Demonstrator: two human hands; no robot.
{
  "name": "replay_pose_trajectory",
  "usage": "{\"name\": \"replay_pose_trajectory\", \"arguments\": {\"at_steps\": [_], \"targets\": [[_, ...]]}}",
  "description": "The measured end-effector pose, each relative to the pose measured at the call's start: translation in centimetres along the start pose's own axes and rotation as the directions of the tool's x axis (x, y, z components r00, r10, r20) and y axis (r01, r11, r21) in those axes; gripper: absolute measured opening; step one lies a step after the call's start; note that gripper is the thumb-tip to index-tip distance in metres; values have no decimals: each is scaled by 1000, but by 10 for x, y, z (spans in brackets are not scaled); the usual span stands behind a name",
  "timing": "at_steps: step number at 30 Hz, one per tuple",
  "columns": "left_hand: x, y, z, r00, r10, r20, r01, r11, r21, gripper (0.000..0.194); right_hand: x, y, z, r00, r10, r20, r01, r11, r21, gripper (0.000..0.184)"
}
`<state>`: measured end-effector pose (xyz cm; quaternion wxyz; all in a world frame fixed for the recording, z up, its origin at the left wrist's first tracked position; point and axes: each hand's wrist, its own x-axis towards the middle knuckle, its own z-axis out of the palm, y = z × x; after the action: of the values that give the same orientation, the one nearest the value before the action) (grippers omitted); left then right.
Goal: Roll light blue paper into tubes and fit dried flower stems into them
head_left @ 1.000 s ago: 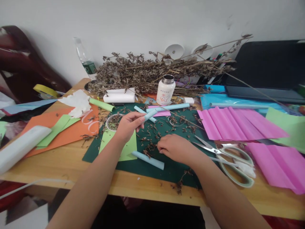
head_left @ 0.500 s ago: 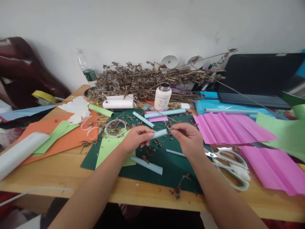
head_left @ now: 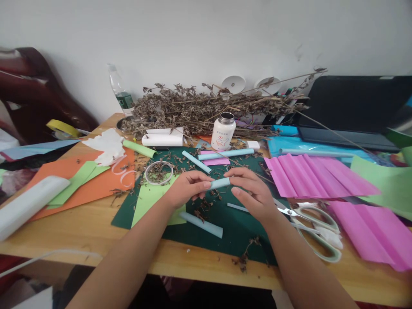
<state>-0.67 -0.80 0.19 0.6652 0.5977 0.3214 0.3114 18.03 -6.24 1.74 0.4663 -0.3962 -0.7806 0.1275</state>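
Note:
My left hand (head_left: 189,187) is closed round a short, light blue rolled paper tube (head_left: 220,183), held above the green cutting mat (head_left: 180,238). My right hand (head_left: 252,191) is at the tube's right end, fingers spread and thumb apart below; its fingertips seem to touch the end. Other light blue paper tubes lie around: one (head_left: 202,224) in front of my hands, others (head_left: 197,162) behind them. A thin blue roll (head_left: 237,207) sits partly hidden by my right hand. Beneath my left arm is a light green sheet (head_left: 144,206).
Scissors (head_left: 313,227) and pink crepe paper (head_left: 322,176) lie to the right. A white bottle (head_left: 223,132) stands behind the mat, before heaped dried plants (head_left: 183,107). A ring of tape (head_left: 159,172) rests at left, near orange paper (head_left: 93,184). Dry leaf bits litter the mat.
My right hand has gone from a pinch just beyond the tube's right end to spread fingers at that end. The left hand keeps its hold, and the tube lies more level.

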Motion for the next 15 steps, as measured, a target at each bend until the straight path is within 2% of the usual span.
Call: {"name": "replay_pose_trajectory", "arguments": {"at_steps": [2, 4, 10, 12, 15], "targets": [[1, -2, -1, 1000, 10, -1, -10, 1000, 4, 23, 1, 0, -2, 996, 15, 91, -15, 1000, -4, 15], [3, -4, -2, 1000, 17, 1, -17, 1000, -15, 23, 1, 2, -2, 991, 37, 129, -39, 999, 16, 15], [7, -7, -3, 1000, 7, -24, -11, 985, -171, 27, -3, 6, 4, 988, 141, -62, -114, 940, 321, 22], [6, -5, -3, 1000, 12, -24, -16, 982, -189, 26, -4, 6, 3, 991, 126, -38, -110, 951, 291, 21], [5, -4, -3, 1000, -12, 0, 12, 983, -184, 25, -2, 5, -1, 995, 63, 73, -73, 986, 148, 18]]}}
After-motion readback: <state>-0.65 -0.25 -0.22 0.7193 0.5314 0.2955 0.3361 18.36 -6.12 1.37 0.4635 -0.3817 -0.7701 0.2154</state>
